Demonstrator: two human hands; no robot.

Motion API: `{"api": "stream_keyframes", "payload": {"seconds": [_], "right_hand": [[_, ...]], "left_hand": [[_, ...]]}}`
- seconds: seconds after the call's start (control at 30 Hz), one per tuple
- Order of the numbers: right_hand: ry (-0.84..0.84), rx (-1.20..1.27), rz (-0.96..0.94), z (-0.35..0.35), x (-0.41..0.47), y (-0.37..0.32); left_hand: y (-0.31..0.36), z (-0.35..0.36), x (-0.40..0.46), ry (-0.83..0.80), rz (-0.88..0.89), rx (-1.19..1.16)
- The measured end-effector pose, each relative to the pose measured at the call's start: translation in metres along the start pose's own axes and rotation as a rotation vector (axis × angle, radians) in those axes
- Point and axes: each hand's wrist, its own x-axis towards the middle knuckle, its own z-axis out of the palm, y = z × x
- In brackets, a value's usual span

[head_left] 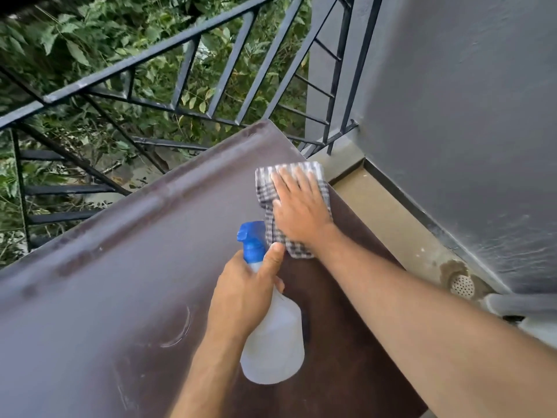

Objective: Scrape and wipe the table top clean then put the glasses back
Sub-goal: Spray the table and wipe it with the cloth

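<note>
A dark brown table top (120, 282) fills the lower left, with a faint ring mark and smears on it. My right hand (298, 206) lies flat, fingers spread, pressing a grey-and-white checked cloth (268, 188) onto the table's far right corner. My left hand (244, 294) grips a clear spray bottle (274, 348) by the neck, just below its blue trigger head (251, 241), held above the table. No glasses are in view.
A dark metal railing (168, 55) runs behind the table, with green foliage beyond it. A grey wall (452, 116) stands to the right above a beige floor (391, 218) with a round drain cover (462, 286) and a grey pipe (518, 306).
</note>
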Motion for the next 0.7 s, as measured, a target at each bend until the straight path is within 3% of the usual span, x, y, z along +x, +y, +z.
{"api": "stream_keyframes", "payload": {"seconds": [0.17, 0.57, 0.7], "right_hand": [[0.027, -0.014, 0.026, 0.001, 0.018, -0.005], [0.108, -0.074, -0.061, 0.023, -0.131, -0.012], [0.119, -0.06, -0.056, 0.027, -0.131, -0.026]], "left_hand": [[-0.01, -0.006, -0.002, 0.031, -0.034, -0.003], [-0.058, -0.026, -0.042, 0.018, -0.218, -0.041], [-0.086, -0.035, -0.063, 0.059, -0.266, -0.05]]}}
